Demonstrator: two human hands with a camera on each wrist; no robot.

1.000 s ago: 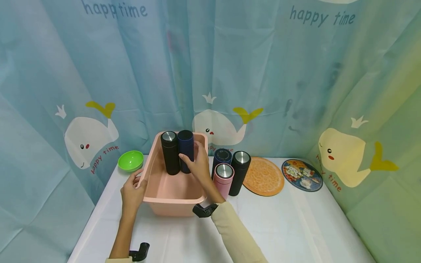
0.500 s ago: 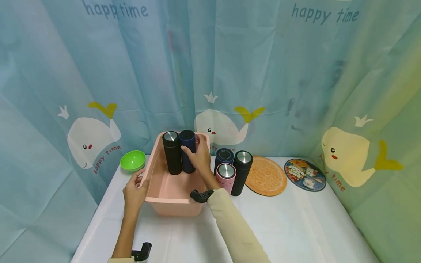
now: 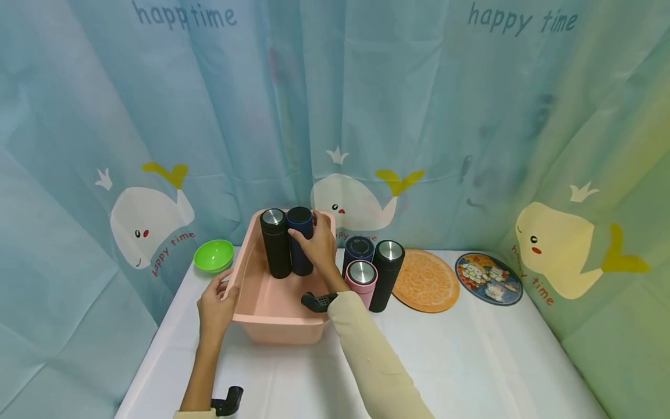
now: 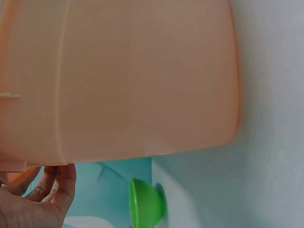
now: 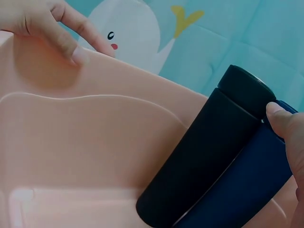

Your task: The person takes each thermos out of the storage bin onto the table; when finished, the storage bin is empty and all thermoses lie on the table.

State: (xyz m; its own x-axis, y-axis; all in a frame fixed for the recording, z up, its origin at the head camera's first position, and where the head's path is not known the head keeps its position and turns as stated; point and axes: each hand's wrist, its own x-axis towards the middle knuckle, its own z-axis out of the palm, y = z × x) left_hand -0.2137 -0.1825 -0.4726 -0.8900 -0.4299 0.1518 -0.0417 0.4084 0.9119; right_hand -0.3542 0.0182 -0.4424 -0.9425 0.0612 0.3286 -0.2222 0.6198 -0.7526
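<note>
A pink plastic basin (image 3: 277,321) stands on the white table, with two flasks upright at its far end. One is a black flask (image 3: 276,247) with a silver lid top; right beside it is a dark blue flask (image 3: 300,250). My right hand (image 3: 320,247) grips the blue flask near its top, thumb on the near side, as the right wrist view also shows. The left hand (image 3: 216,302) holds the basin's left rim, thumb inside and fingers outside. In the left wrist view the basin's outer wall (image 4: 142,80) fills most of the frame, above the left fingers.
Right of the basin stand a pink flask (image 3: 362,278), another black flask (image 3: 387,279) and a dark blue flask (image 3: 359,248). Beyond them lie an orange round mat (image 3: 426,282) and a patterned oval mat (image 3: 489,279). A green bowl (image 3: 213,256) sits at left. A curtain hangs behind.
My right wrist has swung slightly left and away from me, while that hand keeps its grip on the blue flask. The left hand still holds the basin rim. The whole view has shifted slightly.
</note>
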